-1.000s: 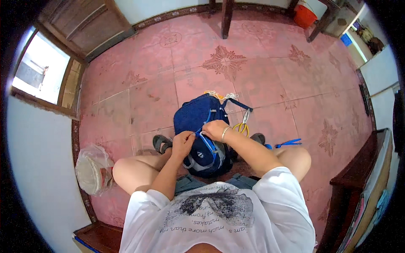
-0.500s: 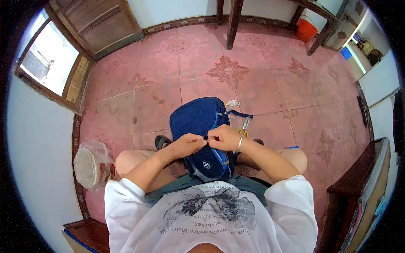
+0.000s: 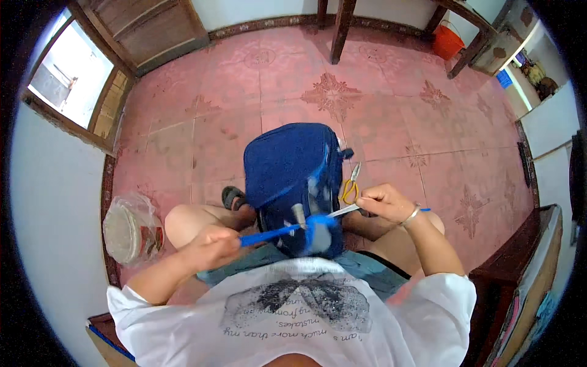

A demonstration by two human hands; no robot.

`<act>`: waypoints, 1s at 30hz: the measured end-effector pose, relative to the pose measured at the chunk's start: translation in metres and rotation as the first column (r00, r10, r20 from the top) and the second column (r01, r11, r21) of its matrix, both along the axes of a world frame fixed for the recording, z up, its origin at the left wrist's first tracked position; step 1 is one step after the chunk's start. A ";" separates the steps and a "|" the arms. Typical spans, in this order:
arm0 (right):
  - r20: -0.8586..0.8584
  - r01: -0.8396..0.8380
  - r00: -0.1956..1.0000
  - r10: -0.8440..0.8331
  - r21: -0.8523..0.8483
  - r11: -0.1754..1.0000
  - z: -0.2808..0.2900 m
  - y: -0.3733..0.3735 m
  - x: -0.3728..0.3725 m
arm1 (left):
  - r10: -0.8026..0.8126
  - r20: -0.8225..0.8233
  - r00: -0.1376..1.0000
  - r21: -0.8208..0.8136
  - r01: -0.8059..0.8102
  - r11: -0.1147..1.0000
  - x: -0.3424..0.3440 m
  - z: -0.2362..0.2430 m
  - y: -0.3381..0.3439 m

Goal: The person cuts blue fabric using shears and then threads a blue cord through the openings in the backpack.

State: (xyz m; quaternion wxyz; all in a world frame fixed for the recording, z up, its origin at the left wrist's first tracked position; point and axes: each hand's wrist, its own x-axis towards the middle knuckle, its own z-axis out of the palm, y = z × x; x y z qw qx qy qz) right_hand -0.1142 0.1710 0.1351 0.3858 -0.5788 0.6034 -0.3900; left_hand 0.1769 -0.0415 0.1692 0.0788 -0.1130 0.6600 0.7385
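Observation:
A dark blue backpack [image 3: 284, 162] stands on the floor between my legs, its lower front smeared by motion. My left hand [image 3: 214, 248], left of the bag, is closed round the end of a blue strap [image 3: 269, 235] stretched toward the bag's front. To the right of the bag, my right hand [image 3: 389, 203] pinches a thin whitish strip [image 3: 344, 210] that runs back to the bag. Blur hides where the strap and the strip meet the bag. Pliers with yellow handles [image 3: 350, 188] lie just beyond my right hand.
A plastic-wrapped tub [image 3: 125, 235] is by the left wall. At the back right, a red bucket [image 3: 447, 43] stands beside a wooden table leg [image 3: 468, 56]. Dark wooden furniture [image 3: 507, 269] is near on the right. My sandalled foot [image 3: 233, 199] is left of the bag.
My hands were together at the bag's front; they have parted to left and right, drawing out the blue strap and the whitish strip. The backpack's top has shifted and now hides the white cord behind it.

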 end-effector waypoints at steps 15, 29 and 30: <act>0.045 0.174 0.984 -0.171 -0.062 0.983 -0.042 -0.026 0.028 | 0.617 -0.089 0.782 0.556 -0.475 0.682 -0.078 -0.050 -0.017; 0.213 0.340 0.887 -0.409 0.296 0.893 -0.092 0.035 0.003 | 0.857 0.247 0.453 0.573 -0.781 0.247 -0.045 -0.087 -0.077; 0.235 0.393 0.848 -0.476 0.325 0.860 -0.092 0.032 0.004 | 0.848 0.223 0.481 0.555 -0.778 0.295 -0.048 -0.087 -0.078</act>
